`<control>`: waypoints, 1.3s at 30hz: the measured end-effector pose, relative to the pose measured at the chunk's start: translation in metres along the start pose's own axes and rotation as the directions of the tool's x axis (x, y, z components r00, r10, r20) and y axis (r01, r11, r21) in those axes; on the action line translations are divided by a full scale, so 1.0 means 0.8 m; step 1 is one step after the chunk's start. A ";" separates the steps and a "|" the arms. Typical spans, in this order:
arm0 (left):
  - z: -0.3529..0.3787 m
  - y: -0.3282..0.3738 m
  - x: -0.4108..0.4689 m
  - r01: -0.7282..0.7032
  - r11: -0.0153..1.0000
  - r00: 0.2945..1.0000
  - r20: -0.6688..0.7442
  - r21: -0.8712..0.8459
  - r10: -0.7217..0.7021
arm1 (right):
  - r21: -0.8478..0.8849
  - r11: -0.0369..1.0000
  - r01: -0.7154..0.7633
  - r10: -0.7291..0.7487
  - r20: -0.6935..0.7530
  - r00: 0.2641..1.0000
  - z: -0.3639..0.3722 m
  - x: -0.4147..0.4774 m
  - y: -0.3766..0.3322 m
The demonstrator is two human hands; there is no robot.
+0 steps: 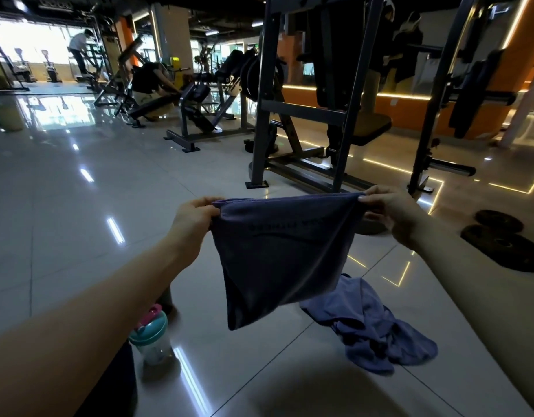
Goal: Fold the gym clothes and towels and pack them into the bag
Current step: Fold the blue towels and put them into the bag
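A dark purple towel point(277, 254) hangs in the air in front of me, doubled over and stretched between both hands. My left hand point(193, 221) pinches its top left corner. My right hand point(392, 212) pinches the top right corner. The towel's lower end tapers to a point above the floor. Below and to the right, a crumpled blue-purple garment point(377, 329) lies on the tiled floor. No bag is clearly in view; a dark shape point(115, 389) sits at the bottom left edge.
A shaker bottle with a teal lid and pink cap point(150, 338) stands on the floor at lower left. Two black weight plates point(500, 239) lie at right. A dark rack frame point(304, 115) stands ahead, with other machines and people further back.
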State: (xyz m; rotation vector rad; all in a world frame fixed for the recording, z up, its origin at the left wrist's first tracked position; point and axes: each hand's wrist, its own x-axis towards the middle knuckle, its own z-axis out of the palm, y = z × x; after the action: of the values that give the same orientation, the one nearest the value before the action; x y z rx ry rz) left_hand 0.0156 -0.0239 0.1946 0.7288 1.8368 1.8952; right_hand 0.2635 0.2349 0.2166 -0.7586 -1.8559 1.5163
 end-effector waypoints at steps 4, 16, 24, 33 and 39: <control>-0.008 -0.013 0.007 -0.020 0.999 0.998 -0.061 0.033 0.022 | 0.007 1.000 -0.031 0.030 0.076 0.997 -0.006 -0.010 0.010; -0.028 -0.015 0.011 -0.053 0.974 0.999 0.006 0.220 0.053 | 0.065 0.955 -0.289 0.214 0.524 0.825 -0.019 -0.019 0.014; -0.042 -0.023 0.019 -0.002 0.990 0.999 0.033 0.141 -0.002 | 0.045 0.966 -0.253 0.215 0.400 0.891 -0.013 -0.020 0.010; -0.041 -0.021 0.020 0.004 1.000 0.996 0.086 0.028 -0.007 | 0.110 0.982 -0.155 0.116 0.299 0.947 -0.003 -0.010 0.021; -0.042 -0.026 0.023 -0.002 0.999 0.997 0.075 0.042 -0.001 | 0.090 0.988 -0.125 0.103 0.224 0.969 0.000 -0.005 0.022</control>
State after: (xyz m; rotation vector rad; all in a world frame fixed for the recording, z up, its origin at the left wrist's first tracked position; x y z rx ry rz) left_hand -0.0214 -0.0379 0.1759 0.8036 1.8355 1.8088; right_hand 0.2670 0.2351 0.1990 -0.6828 -1.9003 1.8184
